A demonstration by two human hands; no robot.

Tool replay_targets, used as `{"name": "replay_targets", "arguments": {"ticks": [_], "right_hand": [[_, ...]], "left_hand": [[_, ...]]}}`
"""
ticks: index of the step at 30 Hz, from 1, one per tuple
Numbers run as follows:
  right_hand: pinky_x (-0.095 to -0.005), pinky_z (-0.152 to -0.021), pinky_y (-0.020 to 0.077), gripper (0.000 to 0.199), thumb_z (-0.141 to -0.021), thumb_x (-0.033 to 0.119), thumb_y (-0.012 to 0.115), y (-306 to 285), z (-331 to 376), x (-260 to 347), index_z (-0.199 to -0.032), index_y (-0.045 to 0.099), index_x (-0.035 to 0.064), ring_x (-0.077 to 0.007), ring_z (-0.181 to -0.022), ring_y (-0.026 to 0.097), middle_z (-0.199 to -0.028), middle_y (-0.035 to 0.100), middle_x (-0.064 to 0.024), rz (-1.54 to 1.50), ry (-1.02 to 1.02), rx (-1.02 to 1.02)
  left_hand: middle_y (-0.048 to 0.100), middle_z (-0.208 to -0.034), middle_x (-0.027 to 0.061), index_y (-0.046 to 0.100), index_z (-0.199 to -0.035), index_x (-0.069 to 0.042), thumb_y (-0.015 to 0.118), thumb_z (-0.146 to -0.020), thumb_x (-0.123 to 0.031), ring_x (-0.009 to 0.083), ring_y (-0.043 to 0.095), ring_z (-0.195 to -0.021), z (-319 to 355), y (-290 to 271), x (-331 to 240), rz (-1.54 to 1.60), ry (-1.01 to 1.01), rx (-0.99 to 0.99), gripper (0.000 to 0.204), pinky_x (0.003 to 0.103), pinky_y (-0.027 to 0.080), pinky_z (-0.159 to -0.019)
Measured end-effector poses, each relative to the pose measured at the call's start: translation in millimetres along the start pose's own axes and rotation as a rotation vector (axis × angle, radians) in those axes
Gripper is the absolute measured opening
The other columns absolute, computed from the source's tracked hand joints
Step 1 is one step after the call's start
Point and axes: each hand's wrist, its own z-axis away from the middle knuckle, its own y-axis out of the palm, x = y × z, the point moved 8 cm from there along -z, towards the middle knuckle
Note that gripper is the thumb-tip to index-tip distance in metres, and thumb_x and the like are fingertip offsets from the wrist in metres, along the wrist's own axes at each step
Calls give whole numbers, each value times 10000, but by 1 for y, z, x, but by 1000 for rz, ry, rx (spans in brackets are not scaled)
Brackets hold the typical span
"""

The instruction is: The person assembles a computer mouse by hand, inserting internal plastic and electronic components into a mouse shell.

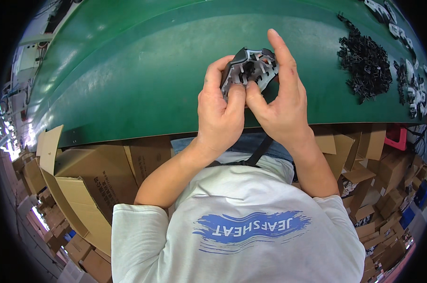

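Note:
A hollow plastic shell (249,68), dark outside and light grey inside with small posts and ribs, is held over the green table, its open side toward me. My left hand (219,111) is closed round its left side, fingers behind and thumb at the near rim. On the other side my right hand (284,101) grips it too, with the thumb pressed at the near inner edge. The right index finger points up and away, off the shell. Fingers behind the shell are partly hidden.
On the green table (147,80), a heap of small black plastic clips (364,63) lies at the right. White and black plastic parts (415,92) lie beyond it at the far right edge. Cardboard boxes (98,177) stand below the table's near edge on both sides. A red bin (396,137) is at the right.

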Motion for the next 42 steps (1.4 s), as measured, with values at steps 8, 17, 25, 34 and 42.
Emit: {"name": "replay_targets", "arguments": {"ticks": [8, 17, 25, 34, 42], "right_hand": [[-410, -875, 609, 803, -836, -44, 729, 1, 7, -8, -1589, 451, -15, -331, -1060, 716, -1481, 627, -214, -64, 67, 7], [-430, -970, 545, 854, -897, 18, 726, -3, 3, -7, -1662, 349, -19, -378, -1120, 651, -1399, 553, -235, -14, 123, 116], [-416, -946, 591, 588, -967, 288, 765, -44, -14, -49, -1499, 628, 81, -311, -1029, 758, -1209, 760, -168, -96, 264, 530], [-530, -939, 547, 382, -1035, 370, 640, -152, -125, -173, -1297, 749, 113, -378, -1088, 729, -1143, 765, -159, 1227, 124, 154], [-502, -911, 551, 168, -987, 206, 672, -117, -109, -176, -1018, 727, 50, -365, -1007, 727, -995, 748, -157, 865, 83, 376]], "left_hand": [[736, -1116, 161, 524, -1383, 26, 525, -1040, 15, 220, 707, -972, 2, 5, 15, -10, 45, 8, 343, 357, 562, -874], [723, -1115, 156, 494, -1417, 24, 522, -1059, -13, 210, 695, -957, 2, 5, 3, -77, 8, 53, 361, 365, 564, -844], [676, -1308, 105, 477, -1530, -31, 654, -1075, -191, 232, 720, -1090, 39, -167, -43, 50, -263, -280, 514, 359, 599, -881], [606, -1478, 171, 485, -1534, 45, 630, -1109, -225, 283, 633, -1265, 210, -596, -145, -486, 33, -1169, 525, 408, 550, -1031], [649, -1414, 173, 551, -1481, 60, 639, -1098, -226, 280, 649, -1196, 341, -699, -143, -835, -438, -1130, 487, 398, 539, -1012]]}}
